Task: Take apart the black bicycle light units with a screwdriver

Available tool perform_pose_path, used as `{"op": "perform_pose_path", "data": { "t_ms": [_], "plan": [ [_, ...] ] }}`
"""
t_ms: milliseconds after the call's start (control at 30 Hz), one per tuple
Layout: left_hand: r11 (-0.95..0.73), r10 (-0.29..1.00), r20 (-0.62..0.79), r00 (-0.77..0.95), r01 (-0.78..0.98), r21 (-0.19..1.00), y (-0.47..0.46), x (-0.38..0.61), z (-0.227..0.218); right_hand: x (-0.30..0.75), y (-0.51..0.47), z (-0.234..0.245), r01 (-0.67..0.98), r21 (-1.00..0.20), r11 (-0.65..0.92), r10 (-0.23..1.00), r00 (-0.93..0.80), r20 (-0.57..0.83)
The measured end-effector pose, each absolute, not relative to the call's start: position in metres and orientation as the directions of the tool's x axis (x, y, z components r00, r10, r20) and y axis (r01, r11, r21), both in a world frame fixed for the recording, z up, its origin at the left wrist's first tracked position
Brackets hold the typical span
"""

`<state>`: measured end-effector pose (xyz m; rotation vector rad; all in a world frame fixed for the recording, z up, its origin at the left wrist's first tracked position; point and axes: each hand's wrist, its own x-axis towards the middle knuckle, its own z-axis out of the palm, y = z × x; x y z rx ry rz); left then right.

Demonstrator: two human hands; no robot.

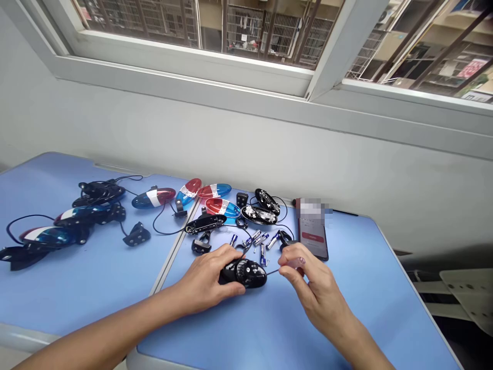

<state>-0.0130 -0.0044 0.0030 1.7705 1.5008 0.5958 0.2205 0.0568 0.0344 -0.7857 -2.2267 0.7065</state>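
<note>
Left hand [204,280]: I read the grip as closed, palm down, with the fingers over a black speckled lamp housing [243,273].

Right hand [314,293]: grip pinched, thumb and forefinger together at the end of a thin black wire [272,272] that runs from the right side of the housing.

Housing position: near the middle of the tabletop [358,313], right of the seam [173,249] between two blue sections, held by the left hand and just left of the right hand.

Hidden or unclear: the fingers cover part of the housing and I cannot see its underside. I cannot make out the wire's end inside the pinch. A small pale pink patch at the right fingertips is unclear; I cannot tell whether it is a nail or a separate part.

Nearby: loose AAA batteries [256,241] lie just beyond the housing, among black clips and wires. A phone [314,231] lies far right of them, its upper end blurred out.

Far side: red-and-blue lamp shells [219,191] and speckled housings [260,208] lie together.

Left section: more lamps [50,236] lie with black cables, partly cut off by the frame edge.
</note>
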Motion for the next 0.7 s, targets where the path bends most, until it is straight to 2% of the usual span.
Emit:
{"op": "perform_pose_path", "data": {
  "t_ms": [200,367,467,633,700],
  "plan": [
    [-0.061,0.97,-0.102,0.221,0.628,0.776,-0.005,-0.014,0.002,0.229,0.061,0.029,0.419,-0.69,0.59,0.796,-0.444,0.41],
    [-0.058,0.97,-0.106,0.22,0.631,0.774,-0.005,-0.014,0.003,0.233,0.059,0.034,0.303,-0.706,0.64,0.698,-0.614,0.369],
    [-0.066,0.971,-0.095,0.219,0.628,0.776,-0.005,-0.014,0.003,0.23,0.057,0.036,0.323,-0.71,0.626,0.704,-0.626,0.335],
    [-0.056,0.971,-0.107,0.214,0.636,0.77,-0.005,-0.013,0.004,0.223,0.055,0.031,0.458,-0.57,0.682,0.73,-0.477,0.489],
    [-0.055,0.971,-0.108,0.215,0.637,0.769,-0.005,-0.014,0.005,0.223,0.054,0.03,0.446,-0.599,0.665,0.746,-0.434,0.505]
  ]
}}
